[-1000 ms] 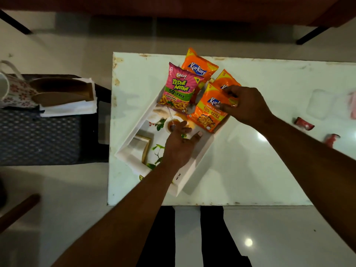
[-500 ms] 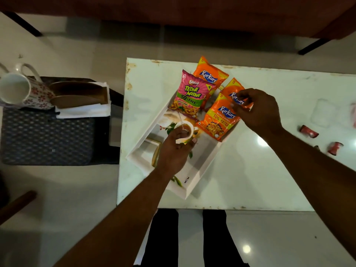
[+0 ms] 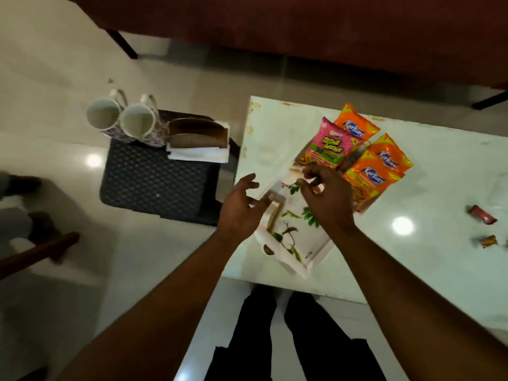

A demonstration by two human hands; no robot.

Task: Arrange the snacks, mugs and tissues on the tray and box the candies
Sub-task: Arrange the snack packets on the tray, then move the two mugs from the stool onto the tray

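Both hands have left the packets [image 3: 365,158] at the tray's [image 3: 319,254] far end, left hand [image 3: 242,207] open, right hand [image 3: 327,199] loosely curled, empty; fetch mugs [image 3: 123,119] one-by-one, upright, from the stool [image 3: 154,182].

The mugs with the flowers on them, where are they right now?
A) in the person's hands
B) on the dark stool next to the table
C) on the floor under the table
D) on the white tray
B: both mugs stand side by side at the far edge of the dark stool, left of the table, beside the tissues; none is on the tray.
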